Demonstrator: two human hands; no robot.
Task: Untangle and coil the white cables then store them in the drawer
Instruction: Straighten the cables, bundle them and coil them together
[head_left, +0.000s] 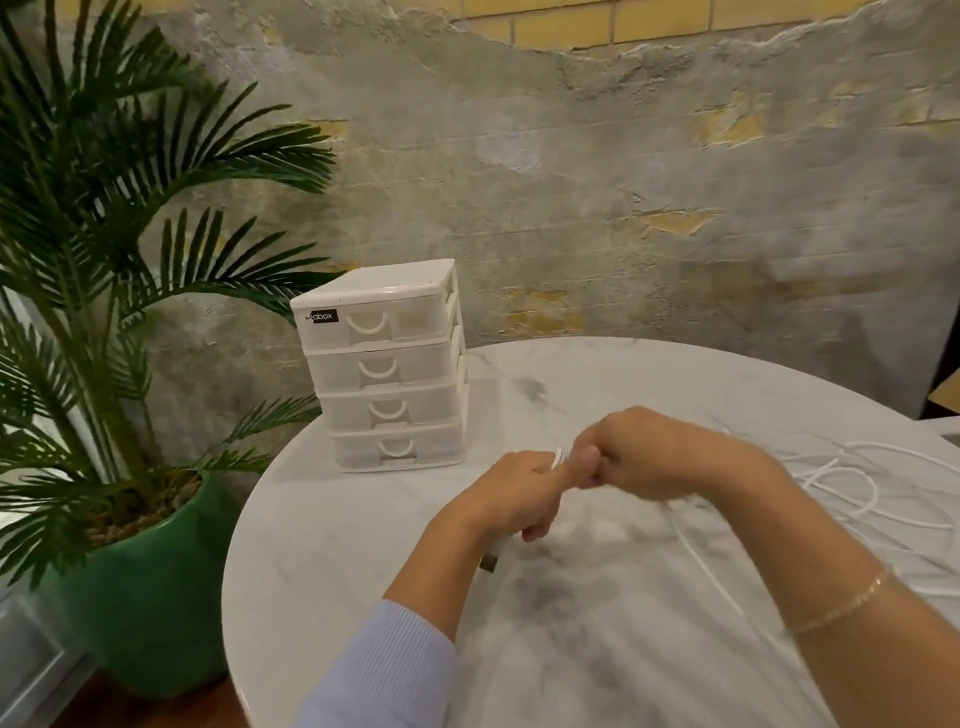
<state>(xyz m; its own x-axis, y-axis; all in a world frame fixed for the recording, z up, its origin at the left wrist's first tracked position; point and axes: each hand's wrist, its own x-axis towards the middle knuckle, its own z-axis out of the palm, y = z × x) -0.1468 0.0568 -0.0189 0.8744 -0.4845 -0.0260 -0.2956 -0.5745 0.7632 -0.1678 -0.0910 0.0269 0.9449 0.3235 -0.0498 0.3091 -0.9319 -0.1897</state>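
Observation:
A white cable (701, 556) trails from between my two hands across the marble table toward the right, where more white cable lies in loose loops (852, 483). My left hand (519, 493) is closed around the cable, a few turns of it showing near my thumb, and a dark plug end (489, 564) hangs below the wrist. My right hand (644, 452) is closed on the same cable right next to the left hand. A white drawer unit (387, 364) with several drawers, all shut, stands at the table's back left.
The round marble table (322, 561) ends at a curved edge on the left. A palm in a green pot (150, 587) stands on the floor just beyond that edge. A rough plaster and brick wall runs behind.

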